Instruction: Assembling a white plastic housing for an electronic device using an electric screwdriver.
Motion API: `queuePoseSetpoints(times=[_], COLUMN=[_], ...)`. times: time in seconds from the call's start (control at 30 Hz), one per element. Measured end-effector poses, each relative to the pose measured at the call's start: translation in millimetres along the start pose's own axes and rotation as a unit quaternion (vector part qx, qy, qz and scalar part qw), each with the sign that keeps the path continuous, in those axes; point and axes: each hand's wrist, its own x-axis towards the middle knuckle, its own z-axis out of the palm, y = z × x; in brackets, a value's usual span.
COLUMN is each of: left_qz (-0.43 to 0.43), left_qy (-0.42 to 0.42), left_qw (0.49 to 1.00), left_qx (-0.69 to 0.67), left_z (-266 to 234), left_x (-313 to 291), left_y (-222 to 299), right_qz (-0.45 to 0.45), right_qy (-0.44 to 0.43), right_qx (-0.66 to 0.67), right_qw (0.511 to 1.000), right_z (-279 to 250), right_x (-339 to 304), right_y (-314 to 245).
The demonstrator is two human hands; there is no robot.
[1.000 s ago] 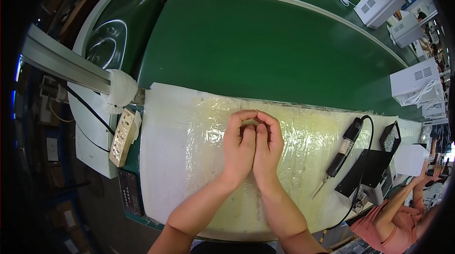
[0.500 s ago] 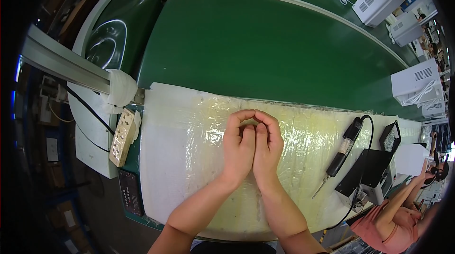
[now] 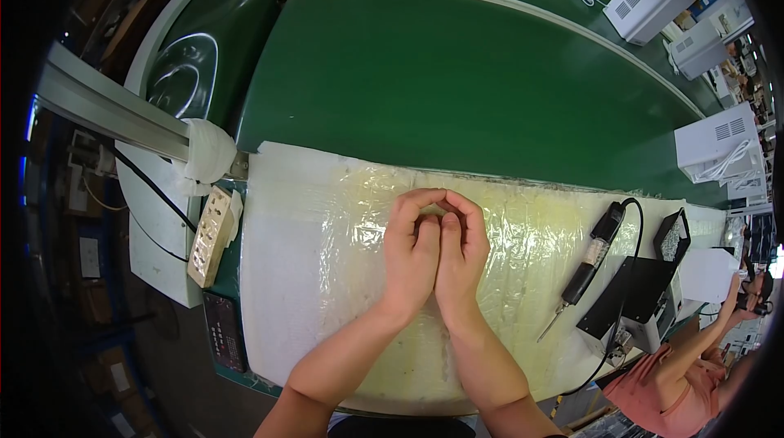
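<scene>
Plastic-covered mat (image 3: pixel 294 250) lies under our left hand (image 3: pixel 407 254) and right hand (image 3: pixel 465 254), and spreads past them toward nine and three o'clock. Our hands are together like a cup, fingertips touching, and we can't tell if anything is inside. At nine o'clock we see a power strip (image 3: pixel 211 239); at three o'clock, an electric screwdriver (image 3: pixel 581 283) on the mat.

the wearer's two hands (image 3: pixel 411 254) (image 3: pixel 462 254), one power strip (image 3: pixel 212 237) and one screwdriver (image 3: pixel 593 255) show.
</scene>
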Motion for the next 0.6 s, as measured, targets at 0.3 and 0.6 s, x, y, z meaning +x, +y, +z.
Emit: queuePoseSetpoints(times=[0.3, 0.6], left_qz=[-0.093, -0.017], left_qy=[0.029, 0.007], left_qw=[0.992, 1.0], left_qx=[-0.076, -0.023], left_z=[4, 1], left_x=[-1, 0], left_y=[11, -5], right_qz=[-0.088, 0.008], right_qy=[-0.02, -0.004], right_qx=[-0.045, -0.017], right_qw=[0.995, 1.0], right_z=[-1, 0], right_x=[4, 1], right_y=[1, -2])
